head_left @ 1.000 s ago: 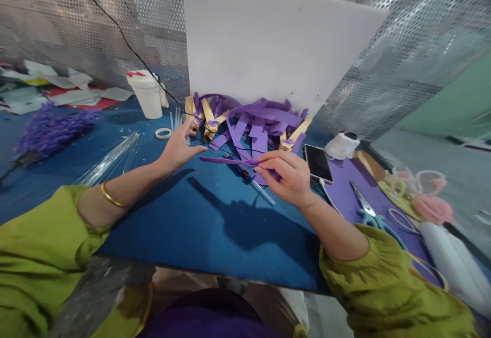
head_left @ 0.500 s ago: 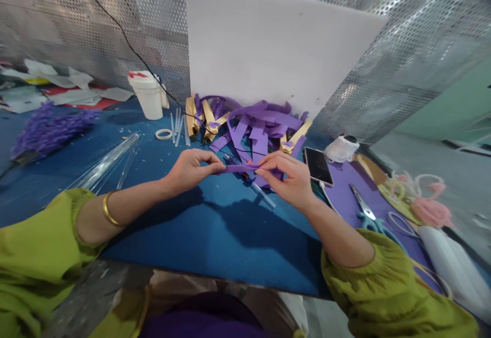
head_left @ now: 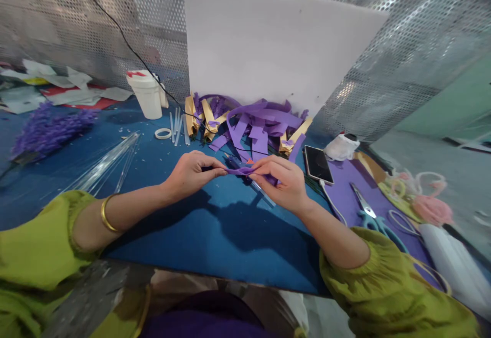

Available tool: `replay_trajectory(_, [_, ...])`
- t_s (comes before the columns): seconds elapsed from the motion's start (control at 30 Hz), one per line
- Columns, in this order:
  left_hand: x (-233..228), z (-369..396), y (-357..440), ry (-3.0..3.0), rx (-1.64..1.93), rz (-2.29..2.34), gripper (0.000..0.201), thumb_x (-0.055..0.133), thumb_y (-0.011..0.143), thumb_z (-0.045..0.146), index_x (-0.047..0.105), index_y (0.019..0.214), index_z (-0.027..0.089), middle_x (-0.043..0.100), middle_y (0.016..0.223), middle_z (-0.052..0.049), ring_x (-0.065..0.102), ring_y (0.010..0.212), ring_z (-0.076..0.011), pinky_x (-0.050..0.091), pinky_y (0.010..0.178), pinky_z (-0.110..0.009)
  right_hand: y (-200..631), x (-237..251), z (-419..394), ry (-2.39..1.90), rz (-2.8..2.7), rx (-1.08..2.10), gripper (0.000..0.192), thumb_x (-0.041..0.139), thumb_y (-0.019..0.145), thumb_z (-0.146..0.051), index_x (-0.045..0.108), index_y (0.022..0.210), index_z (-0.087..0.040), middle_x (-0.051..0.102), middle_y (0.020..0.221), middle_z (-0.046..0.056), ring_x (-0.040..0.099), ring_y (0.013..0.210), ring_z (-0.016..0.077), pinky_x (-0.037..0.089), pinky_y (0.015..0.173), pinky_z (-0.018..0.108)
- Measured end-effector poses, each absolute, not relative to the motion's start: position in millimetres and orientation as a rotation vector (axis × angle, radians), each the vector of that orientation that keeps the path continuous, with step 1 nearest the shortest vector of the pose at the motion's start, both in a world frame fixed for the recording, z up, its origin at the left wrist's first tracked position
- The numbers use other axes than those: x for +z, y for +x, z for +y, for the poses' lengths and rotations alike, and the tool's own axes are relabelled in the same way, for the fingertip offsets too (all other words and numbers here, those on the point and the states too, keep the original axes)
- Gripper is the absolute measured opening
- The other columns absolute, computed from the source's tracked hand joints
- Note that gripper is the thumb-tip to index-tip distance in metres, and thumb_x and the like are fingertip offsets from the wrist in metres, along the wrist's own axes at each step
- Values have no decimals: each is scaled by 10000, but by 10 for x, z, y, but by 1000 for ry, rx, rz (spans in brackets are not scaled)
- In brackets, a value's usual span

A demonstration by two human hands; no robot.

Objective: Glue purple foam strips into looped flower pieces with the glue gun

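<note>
A purple strip [head_left: 238, 171] is stretched between my two hands above the blue table [head_left: 184, 241]. My left hand [head_left: 194, 172] pinches its left end between thumb and fingertips. Thumb and fingers of my right hand [head_left: 282, 179] close on the other side, where the strip looks folded over. Just behind and below it lies a blue glue gun [head_left: 232, 161], partly hidden by the strip and the right hand, with a clear glue stick [head_left: 264, 195] at its rear. Beyond my hands is a pile of purple strips [head_left: 259, 123], with small yellow-wrapped lavender bunches [head_left: 210, 120] beside it.
Left are a white cup [head_left: 148, 95], a tape roll [head_left: 163, 133], loose glue sticks [head_left: 177, 126] and purple flowers [head_left: 49, 128]. Right are a phone [head_left: 319, 165] with a cable, scissors [head_left: 370, 215] and pink yarn [head_left: 432, 209]. A white board [head_left: 276, 46] stands behind.
My hands have come slightly closer together. The strip, straight and taut before, now bends and overlaps near my right fingers.
</note>
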State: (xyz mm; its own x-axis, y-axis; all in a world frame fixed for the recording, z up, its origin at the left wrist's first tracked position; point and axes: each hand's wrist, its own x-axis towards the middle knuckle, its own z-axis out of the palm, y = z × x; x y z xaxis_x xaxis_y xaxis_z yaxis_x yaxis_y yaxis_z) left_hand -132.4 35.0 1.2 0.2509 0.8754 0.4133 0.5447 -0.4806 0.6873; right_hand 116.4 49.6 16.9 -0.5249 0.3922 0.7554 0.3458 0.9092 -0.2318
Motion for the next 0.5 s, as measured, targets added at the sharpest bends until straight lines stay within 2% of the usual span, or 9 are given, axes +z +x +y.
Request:
replay_trajectory(0.1, [1, 346, -1320, 2158, 1116, 1353, 220, 757, 781, 430, 816, 940, 290, 797, 855, 2, 633, 777, -193, 439, 810, -321, 1150, 158, 475, -510, -2166, -37, 77, 683, 857, -180, 635, 805, -211, 733, 855, 55, 713, 815, 182, 562, 718, 308])
replay_trajectory(0.17, [0, 333, -1305, 2176, 1120, 1335, 202, 769, 774, 428, 817, 919, 296, 798, 856, 8, 630, 777, -188, 432, 823, -322, 1129, 156, 450, -495, -2182, -95, 71, 679, 861, -189, 635, 811, -215, 742, 859, 49, 709, 783, 171, 554, 701, 303])
replay_trajectory(0.33, [19, 278, -1261, 2168, 1164, 1267, 128, 718, 823, 335, 813, 794, 253, 783, 764, 7, 645, 732, -166, 453, 794, -296, 1075, 154, 390, -447, -2244, -199, 51, 672, 870, -198, 640, 834, -213, 757, 877, 49, 714, 789, 170, 546, 719, 305])
replay_trajectory(0.5, [45, 252, -1244, 1968, 1065, 1204, 227, 773, 758, 405, 817, 892, 227, 795, 855, -13, 704, 812, -195, 502, 737, -264, 1057, 134, 370, -444, -2232, -221, 56, 678, 868, -190, 635, 838, -210, 758, 875, 52, 717, 799, 172, 543, 718, 300])
